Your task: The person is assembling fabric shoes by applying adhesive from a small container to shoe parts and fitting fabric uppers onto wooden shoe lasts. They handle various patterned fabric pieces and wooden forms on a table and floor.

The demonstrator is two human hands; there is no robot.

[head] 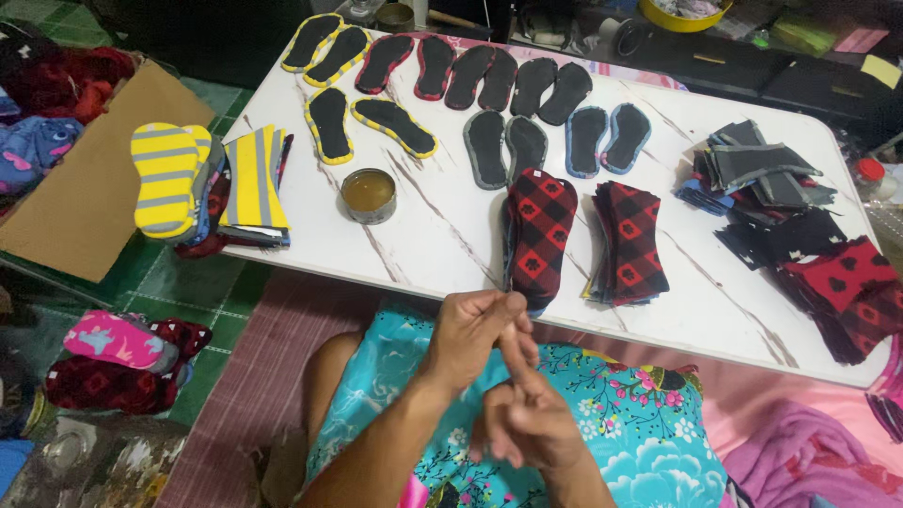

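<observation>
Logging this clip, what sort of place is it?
Probably a home slipper-making workspace: rows of cut insoles on a low white table, an open glue tin, stacked checked fabric pieces.

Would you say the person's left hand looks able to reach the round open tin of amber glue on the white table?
Probably yes: the left hand is at the table's near edge, rubbing the right hand, and bare marble-patterned table lies between it and the round tin, with nothing in the way.

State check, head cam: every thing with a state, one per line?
left hand: empty, fingers rubbing the right index finger
right hand: empty, index finger raised
round metal tin of amber glue: lid off, upright
brown cardboard box: flap open
black shoe insoles with coloured edges: laid flat in pairs
red-and-black checked fabric pieces: stacked
</observation>
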